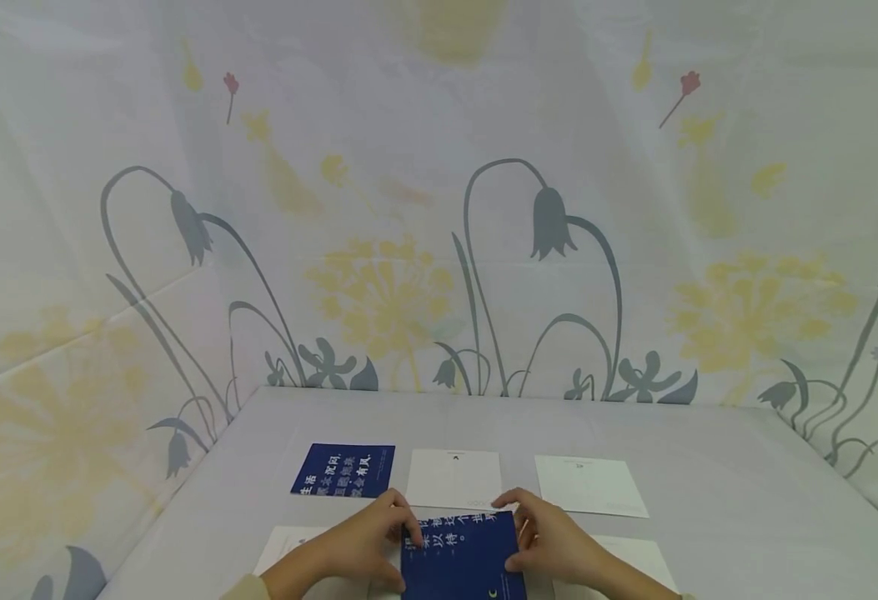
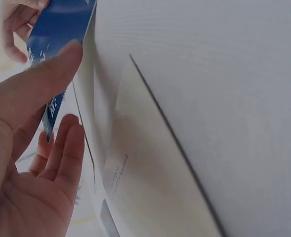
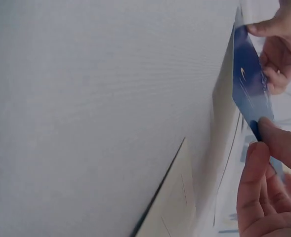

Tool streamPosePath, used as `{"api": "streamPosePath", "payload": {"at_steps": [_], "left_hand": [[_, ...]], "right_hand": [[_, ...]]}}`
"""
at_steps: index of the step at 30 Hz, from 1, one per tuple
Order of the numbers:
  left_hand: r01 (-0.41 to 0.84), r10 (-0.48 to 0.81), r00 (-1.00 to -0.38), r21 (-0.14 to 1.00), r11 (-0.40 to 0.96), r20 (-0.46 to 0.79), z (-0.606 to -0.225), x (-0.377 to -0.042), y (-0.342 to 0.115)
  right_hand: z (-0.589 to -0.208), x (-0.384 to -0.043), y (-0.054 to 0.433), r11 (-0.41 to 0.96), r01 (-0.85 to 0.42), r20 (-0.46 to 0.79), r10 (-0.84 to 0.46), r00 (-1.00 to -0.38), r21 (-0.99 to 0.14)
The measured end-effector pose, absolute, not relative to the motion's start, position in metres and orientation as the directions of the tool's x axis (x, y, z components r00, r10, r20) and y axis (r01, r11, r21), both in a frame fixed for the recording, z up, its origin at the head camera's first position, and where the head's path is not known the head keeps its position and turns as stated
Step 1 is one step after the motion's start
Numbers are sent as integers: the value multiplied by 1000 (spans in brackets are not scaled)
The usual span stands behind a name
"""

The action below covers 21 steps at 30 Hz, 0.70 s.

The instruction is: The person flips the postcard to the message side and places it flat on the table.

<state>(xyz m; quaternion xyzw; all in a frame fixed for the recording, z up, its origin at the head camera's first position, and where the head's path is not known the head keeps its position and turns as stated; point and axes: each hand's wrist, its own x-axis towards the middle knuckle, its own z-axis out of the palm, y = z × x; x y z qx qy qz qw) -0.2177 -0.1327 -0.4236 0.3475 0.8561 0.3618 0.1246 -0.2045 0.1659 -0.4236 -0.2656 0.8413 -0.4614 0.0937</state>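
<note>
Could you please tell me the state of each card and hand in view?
Held card: lifted, blue side up
Left hand: holds its left edge
Right hand: pinches its right edge
Back blue card: lying flat
Back white cards: lying flat
Front white cards: partly hidden

Dim grey light, faint shadows, pale sheen on blue card (image 3: 251, 91), hazy wrist views

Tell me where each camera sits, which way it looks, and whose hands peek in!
Head: worn on the head, facing forward and down at the flowery cloth and table; the left hand, right hand and forearms show.
Left wrist: on the left wrist, looking along that hand at the held blue card; left hand big, part of the right beyond.
Right wrist: on the right wrist, looking along that hand at the card; right hand big, left beyond.
Shared: both wrist views show that card and both hands.
</note>
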Motion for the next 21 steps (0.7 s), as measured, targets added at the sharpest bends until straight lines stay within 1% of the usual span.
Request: {"api": "streamPosePath", "payload": {"at_steps": [4,7,11,16,19,21], "left_hand": [[419,649,-759,798,433,47,-423,-217,-133],[361,628,-777,855,372,55,-422,-217,-135],[290,574,-816,905,312,64,-420,-217,-137],[214,503,-863,943,256,59,-417,-218,-138],[177,494,-869,954,243,36,-419,-218,-141],[156,496,-868,953,259,7,-420,-218,-143]], "right_hand": [[-422,-207,169,390,-273,45,-503,-863,-879],[-420,-208,170,363,-208,-1,-498,-867,-909],[-420,-209,172,331,-144,-47,-505,-862,-933],[-418,-208,173,330,-119,-63,-492,-868,-937],[-417,-208,173,355,-123,-66,-475,-877,-927],[-416,-208,173,368,-120,-71,-466,-882,-922]]}}
